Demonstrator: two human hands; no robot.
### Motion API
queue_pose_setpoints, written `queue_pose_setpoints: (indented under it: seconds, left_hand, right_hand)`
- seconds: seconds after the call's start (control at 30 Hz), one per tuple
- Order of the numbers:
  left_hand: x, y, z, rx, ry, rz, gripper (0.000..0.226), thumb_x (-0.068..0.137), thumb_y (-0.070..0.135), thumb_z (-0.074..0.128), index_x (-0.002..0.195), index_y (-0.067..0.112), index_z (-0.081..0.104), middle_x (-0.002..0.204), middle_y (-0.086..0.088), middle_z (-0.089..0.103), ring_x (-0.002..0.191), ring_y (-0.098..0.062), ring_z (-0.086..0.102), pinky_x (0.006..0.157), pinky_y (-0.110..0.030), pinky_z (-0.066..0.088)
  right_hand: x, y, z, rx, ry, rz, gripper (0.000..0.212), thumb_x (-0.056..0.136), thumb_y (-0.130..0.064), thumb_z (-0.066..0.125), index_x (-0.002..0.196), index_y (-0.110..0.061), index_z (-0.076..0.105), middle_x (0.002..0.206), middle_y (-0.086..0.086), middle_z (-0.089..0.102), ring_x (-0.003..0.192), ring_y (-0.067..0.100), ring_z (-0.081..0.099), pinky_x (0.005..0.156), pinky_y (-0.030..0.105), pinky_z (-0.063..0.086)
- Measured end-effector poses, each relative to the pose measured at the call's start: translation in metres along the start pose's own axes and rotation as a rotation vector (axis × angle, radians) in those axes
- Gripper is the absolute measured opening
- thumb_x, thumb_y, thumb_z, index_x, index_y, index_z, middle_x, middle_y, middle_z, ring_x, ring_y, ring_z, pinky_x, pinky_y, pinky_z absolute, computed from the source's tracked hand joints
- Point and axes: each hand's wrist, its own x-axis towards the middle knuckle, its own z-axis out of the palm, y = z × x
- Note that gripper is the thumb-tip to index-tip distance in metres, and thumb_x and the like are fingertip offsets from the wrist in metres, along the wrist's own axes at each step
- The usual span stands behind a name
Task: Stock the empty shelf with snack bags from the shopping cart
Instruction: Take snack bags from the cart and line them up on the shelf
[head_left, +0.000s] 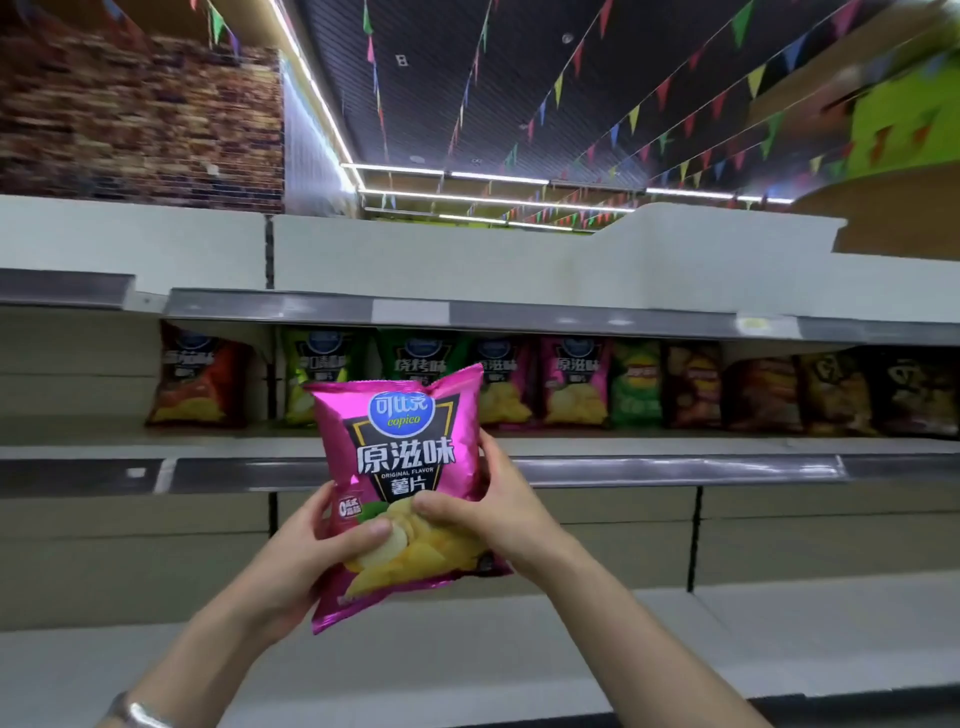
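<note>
Hands grip 1 pink bag (400, 467) before the shelf (623, 467): our left hand (306, 551) curls round its lower left edge, thumb on the front, and our right hand (498, 514) pinches its lower right side. Upright behind it, a row of bags (571, 382) lines that shelf.

1. Pink Copico chip bag (402, 467): glossy metallic foil film, crinkled, bright sheen.
2. Shelf edge rail (623, 467): grey, smooth, shiny strip.
3. Shelf boards (727, 444): off-white, matt painted look.
4. Bracelet (136, 713) on the left wrist: polished silver metal.
5. Shelved chip bags (574, 382): glossy film.
6. Brick-pattern wall (140, 119): rough, matt.
</note>
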Motion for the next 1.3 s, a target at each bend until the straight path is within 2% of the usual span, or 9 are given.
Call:
queue_pose_setpoints:
  seconds: [0.27, 0.43, 0.53, 0.73, 0.87, 1.0, 1.13, 1.2, 1.3]
  left_hand:
    - [0.048, -0.022, 0.085, -0.029, -0.040, -0.023, 0.094, 0.043, 0.030, 0.098, 0.125, 0.005, 0.059, 0.116, -0.021, 0.070, 0.105, -0.040, 0.068, 0.080, -0.041, 0.061]
    - [0.086, -0.036, 0.151, -0.031, -0.004, -0.055, 0.067, 0.068, 0.021, 0.087, 0.125, 0.002, 0.057, 0.110, -0.015, 0.073, 0.098, -0.029, 0.072, 0.069, -0.030, 0.059]
    - [0.114, -0.041, 0.178, 0.072, 0.011, -0.049, 0.087, 0.058, 0.033, 0.087, 0.132, 0.004, 0.051, 0.111, -0.014, 0.073, 0.097, -0.026, 0.073, 0.073, -0.030, 0.058]
    - [0.171, -0.049, 0.212, 0.366, 0.071, 0.022, 0.054, 0.090, 0.010, 0.070, 0.138, 0.000, 0.047, 0.110, -0.004, 0.064, 0.097, -0.013, 0.063, 0.074, -0.014, 0.051]
    - [0.206, -0.051, 0.220, 0.487, 0.154, 0.005, 0.065, 0.087, 0.006, 0.073, 0.143, -0.001, 0.042, 0.128, -0.016, 0.060, 0.111, -0.024, 0.062, 0.090, -0.032, 0.053]
    - [0.230, -0.057, 0.218, 0.561, 0.220, -0.023, 0.068, 0.081, -0.005, 0.074, 0.141, 0.000, 0.042, 0.121, -0.011, 0.060, 0.108, -0.024, 0.060, 0.093, -0.039, 0.054]
    - [0.257, -0.059, 0.216, 0.646, 0.239, -0.041, 0.066, 0.081, -0.015, 0.063, 0.140, 0.006, 0.042, 0.105, -0.010, 0.059, 0.085, -0.021, 0.060, 0.062, -0.024, 0.055]
    - [0.274, -0.064, 0.213, 0.720, 0.267, -0.030, 0.065, 0.082, -0.012, 0.058, 0.141, 0.009, 0.042, 0.111, -0.012, 0.061, 0.091, -0.023, 0.062, 0.073, -0.029, 0.057]
    - [0.293, -0.069, 0.209, 0.820, 0.262, -0.041, 0.062, 0.083, 0.002, 0.060, 0.140, 0.014, 0.041, 0.125, -0.013, 0.060, 0.109, -0.028, 0.059, 0.090, -0.036, 0.054]
  right_hand:
    - [-0.027, 0.003, -0.093, -0.112, 0.088, 0.074, 0.107, 0.072, -0.032, 0.089, 0.153, -0.035, 0.019, 0.132, -0.011, 0.057, 0.111, -0.002, 0.062, 0.092, 0.023, 0.055]
    - [-0.024, 0.011, -0.164, -0.052, 0.229, 0.128, 0.112, 0.053, -0.043, 0.095, 0.146, -0.021, 0.036, 0.126, 0.000, 0.064, 0.107, 0.013, 0.069, 0.093, 0.038, 0.057]
    - [-0.016, 0.016, -0.203, -0.009, 0.311, 0.166, 0.105, 0.052, -0.040, 0.095, 0.140, -0.015, 0.043, 0.122, 0.004, 0.066, 0.104, 0.018, 0.069, 0.088, 0.038, 0.059]
    - [0.027, 0.021, -0.261, -0.025, 0.330, 0.174, 0.067, 0.072, -0.023, 0.087, 0.128, -0.009, 0.053, 0.112, 0.005, 0.069, 0.098, 0.019, 0.070, 0.082, 0.034, 0.059]
    - [0.059, 0.025, -0.281, -0.105, 0.260, 0.190, 0.090, 0.060, -0.036, 0.093, 0.134, -0.009, 0.051, 0.120, 0.007, 0.067, 0.105, 0.022, 0.068, 0.095, 0.043, 0.056]
    - [0.082, 0.036, -0.284, -0.126, 0.226, 0.208, 0.064, 0.073, -0.011, 0.087, 0.127, -0.009, 0.053, 0.116, 0.007, 0.068, 0.105, 0.023, 0.067, 0.097, 0.042, 0.054]
    - [0.103, 0.057, -0.284, -0.187, 0.231, 0.250, 0.061, 0.071, -0.010, 0.088, 0.119, -0.017, 0.052, 0.112, 0.003, 0.068, 0.106, 0.023, 0.066, 0.099, 0.045, 0.052]
    - [0.112, 0.065, -0.281, -0.227, 0.242, 0.267, 0.048, 0.074, -0.010, 0.086, 0.105, -0.022, 0.051, 0.105, 0.000, 0.067, 0.103, 0.022, 0.065, 0.099, 0.044, 0.052]
    - [0.127, 0.079, -0.280, -0.319, 0.244, 0.300, 0.043, 0.079, -0.014, 0.083, 0.109, -0.017, 0.052, 0.108, 0.003, 0.067, 0.104, 0.021, 0.064, 0.098, 0.043, 0.052]
